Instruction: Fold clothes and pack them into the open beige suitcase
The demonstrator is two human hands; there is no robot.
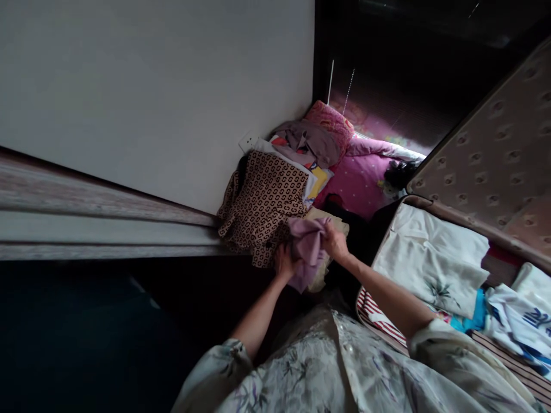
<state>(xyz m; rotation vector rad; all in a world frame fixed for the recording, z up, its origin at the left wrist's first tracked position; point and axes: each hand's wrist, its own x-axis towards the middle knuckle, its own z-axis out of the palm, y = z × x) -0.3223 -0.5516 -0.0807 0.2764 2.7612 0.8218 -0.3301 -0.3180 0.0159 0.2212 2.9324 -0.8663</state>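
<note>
both hands clamped on the mauve cloth (306, 248), left hand (284, 261) bunching its lower-left edge, right hand (334, 241) pinching the upper-right corner. the cloth hangs between them, its long axis running from the left hand up to the right, drooping below the grip. it sits just in front of the brown patterned garment (262, 201), over a cream piece (333, 221). forearms reach forward and converge, the right one coming in past the white bedding (434, 252).

Both hands (307, 249) on mauve cloth (306, 246)
</note>
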